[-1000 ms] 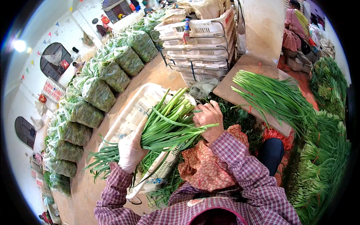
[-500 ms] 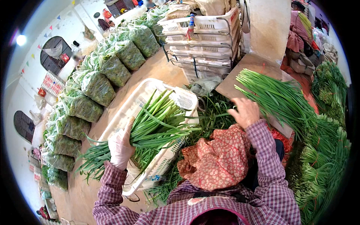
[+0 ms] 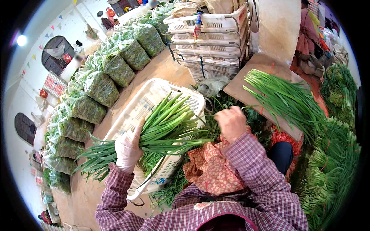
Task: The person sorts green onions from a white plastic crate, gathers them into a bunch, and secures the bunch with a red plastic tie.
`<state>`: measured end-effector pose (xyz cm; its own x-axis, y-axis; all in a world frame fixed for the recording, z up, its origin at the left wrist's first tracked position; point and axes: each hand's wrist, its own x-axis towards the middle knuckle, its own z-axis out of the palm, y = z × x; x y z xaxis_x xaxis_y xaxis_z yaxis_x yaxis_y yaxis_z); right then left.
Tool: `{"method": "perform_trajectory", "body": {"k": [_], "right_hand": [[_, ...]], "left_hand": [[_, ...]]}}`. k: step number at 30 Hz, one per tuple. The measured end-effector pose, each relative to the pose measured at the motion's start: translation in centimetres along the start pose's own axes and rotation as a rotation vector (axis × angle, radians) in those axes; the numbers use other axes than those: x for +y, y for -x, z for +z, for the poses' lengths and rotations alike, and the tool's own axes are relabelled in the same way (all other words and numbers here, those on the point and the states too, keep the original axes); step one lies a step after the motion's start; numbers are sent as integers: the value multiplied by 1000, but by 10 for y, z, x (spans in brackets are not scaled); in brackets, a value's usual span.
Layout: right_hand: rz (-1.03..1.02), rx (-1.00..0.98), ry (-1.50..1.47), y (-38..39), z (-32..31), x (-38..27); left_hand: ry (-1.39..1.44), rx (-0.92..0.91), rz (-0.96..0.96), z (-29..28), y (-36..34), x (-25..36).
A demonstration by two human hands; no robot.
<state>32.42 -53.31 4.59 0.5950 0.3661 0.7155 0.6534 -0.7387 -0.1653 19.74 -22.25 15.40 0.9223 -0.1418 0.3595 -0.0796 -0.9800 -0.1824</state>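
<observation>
My left hand (image 3: 128, 148), in a thin pale glove, is closed around a bunch of garlic chives (image 3: 165, 125). The pale stem ends point away to the upper right, and the leaf tips hang out to the left. Beneath the bunch stands a white plastic crate (image 3: 129, 115) with slotted sides and more green leaves inside. My right hand (image 3: 231, 122) is bare and slightly blurred, to the right of the bunch and above the red flowered cloth (image 3: 216, 167) on my lap. Its fingers are curled in; what they hold, if anything, is hidden.
A loose pile of chives (image 3: 283, 96) lies on a brown board (image 3: 241, 90) at the right. Tied bundles (image 3: 327, 173) line the far right. Stacked white crates (image 3: 208, 42) stand ahead, and filled clear bags (image 3: 101, 88) form a row at the left. Loose leaves (image 3: 169, 192) litter the floor.
My right hand has moved left and slightly down toward the bunch, and its fingers have curled in. The left hand keeps its hold, shifted slightly right.
</observation>
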Motion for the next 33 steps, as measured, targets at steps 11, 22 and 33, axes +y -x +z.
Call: {"method": "perform_trajectory", "body": {"k": [11, 22, 33], "right_hand": [[-351, 89, -293, -70, -37, -39], [-333, 258, -235, -71, -20, -29], [128, -37, -36, -35, -65, 37]], "left_hand": [[-42, -46, 126, 2, -3, 12], [20, -60, 119, -4, -3, 22], [-7, 53, 85, -5, 6, 8]]}}
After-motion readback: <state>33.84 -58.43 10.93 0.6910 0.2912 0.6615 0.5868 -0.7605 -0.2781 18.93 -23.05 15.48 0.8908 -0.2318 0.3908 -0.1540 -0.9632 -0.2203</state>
